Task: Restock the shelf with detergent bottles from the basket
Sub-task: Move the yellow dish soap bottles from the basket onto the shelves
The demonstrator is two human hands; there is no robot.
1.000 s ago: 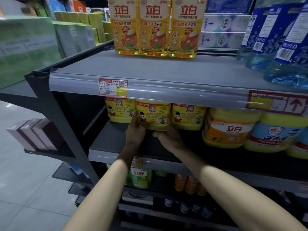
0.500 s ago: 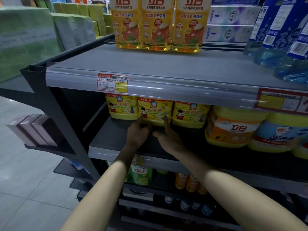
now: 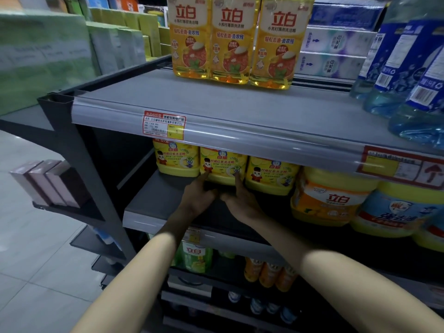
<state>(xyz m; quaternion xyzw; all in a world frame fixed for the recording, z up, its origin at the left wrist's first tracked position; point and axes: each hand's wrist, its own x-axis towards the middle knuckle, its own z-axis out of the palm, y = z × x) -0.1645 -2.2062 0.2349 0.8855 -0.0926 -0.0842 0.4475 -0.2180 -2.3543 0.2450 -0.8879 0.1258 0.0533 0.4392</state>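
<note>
I'd nudge that squat yellow plastic detergent bottle evenly: left hand, right hand, forefingers out, touching it, gripping nothing.

One fingertip each of the left hand and right hand touches the middle yellow detergent bottle.

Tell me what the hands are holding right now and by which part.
Nothing is gripped. The left hand and right hand each touch one extended finger to the lower front of the middle yellow detergent bottle.
</note>
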